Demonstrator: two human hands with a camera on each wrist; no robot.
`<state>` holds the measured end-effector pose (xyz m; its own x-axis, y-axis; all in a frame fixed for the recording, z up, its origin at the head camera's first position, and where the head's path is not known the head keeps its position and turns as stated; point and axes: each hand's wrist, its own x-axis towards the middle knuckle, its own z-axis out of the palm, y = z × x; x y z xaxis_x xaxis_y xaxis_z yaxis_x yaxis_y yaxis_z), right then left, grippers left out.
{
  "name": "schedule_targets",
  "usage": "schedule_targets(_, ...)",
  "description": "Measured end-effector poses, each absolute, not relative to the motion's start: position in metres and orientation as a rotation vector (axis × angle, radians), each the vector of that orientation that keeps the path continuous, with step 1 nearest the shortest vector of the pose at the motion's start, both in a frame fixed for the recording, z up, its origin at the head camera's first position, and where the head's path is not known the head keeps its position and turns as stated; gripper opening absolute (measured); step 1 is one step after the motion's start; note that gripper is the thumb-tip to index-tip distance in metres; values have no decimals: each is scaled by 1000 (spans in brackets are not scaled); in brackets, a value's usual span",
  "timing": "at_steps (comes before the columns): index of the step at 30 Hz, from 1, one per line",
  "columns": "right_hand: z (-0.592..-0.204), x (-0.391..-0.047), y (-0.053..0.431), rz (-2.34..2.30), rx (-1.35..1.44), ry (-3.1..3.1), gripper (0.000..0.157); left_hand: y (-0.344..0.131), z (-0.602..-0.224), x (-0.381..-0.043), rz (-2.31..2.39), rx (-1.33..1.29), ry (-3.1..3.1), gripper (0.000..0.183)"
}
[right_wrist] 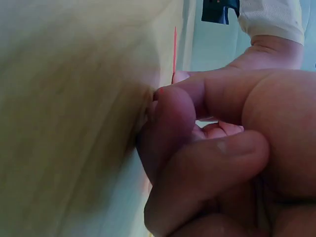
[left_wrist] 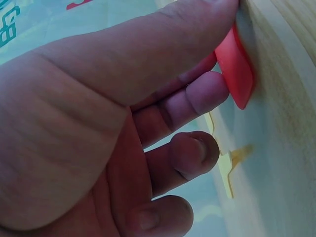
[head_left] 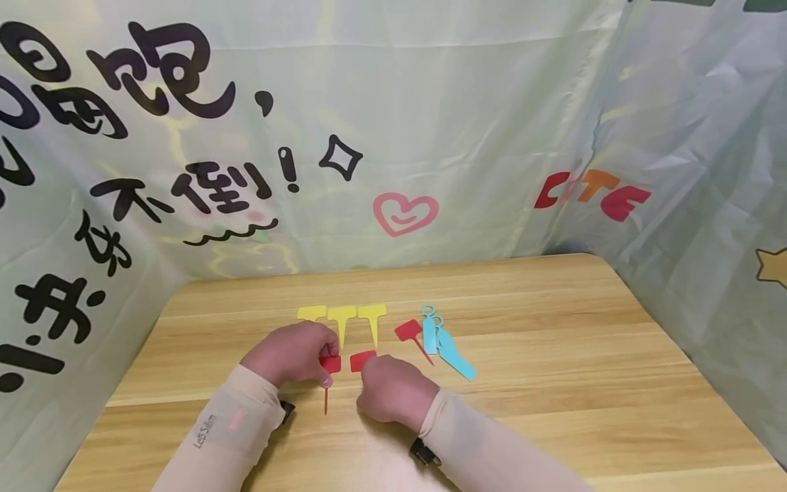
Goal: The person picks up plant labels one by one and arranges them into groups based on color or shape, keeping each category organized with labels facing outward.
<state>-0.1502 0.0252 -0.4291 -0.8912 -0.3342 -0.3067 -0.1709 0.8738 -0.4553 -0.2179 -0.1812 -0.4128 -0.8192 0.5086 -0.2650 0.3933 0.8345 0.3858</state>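
Observation:
My left hand [head_left: 301,352] pinches a red T-shaped plant label [head_left: 333,365] between thumb and fingers, its thin stem pointing toward me. The left wrist view shows the red head [left_wrist: 238,74] at the fingertips, close over the wooden table. To the right, my right hand [head_left: 396,391] has curled fingers, with thumb and fingertips down at the tabletop. It pinches a second red plant label [head_left: 361,361], whose head shows beyond the knuckles while the stem is hidden under the hand. Three yellow T-shaped labels [head_left: 371,312] lie in a row just beyond both hands, the leftmost partly covered.
Right of the yellow row lies another red label [head_left: 408,330], tilted. Beside it are two blue ring-topped tags [head_left: 455,355], close together. The wooden table [head_left: 553,383] ends at a printed cloth backdrop [head_left: 479,137] behind and at the sides.

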Motion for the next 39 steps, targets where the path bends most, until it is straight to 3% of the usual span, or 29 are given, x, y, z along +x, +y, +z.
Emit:
schedule_targets(27, -423, -156, 30, -580, -429, 2712, 36, -184, -412, -217, 430, 685, 2661, 34)
schedule_targets(39, -417, -203, 90, -506, -184, 2918, 15, -182, -411, -215, 413, 694, 2675, 35)
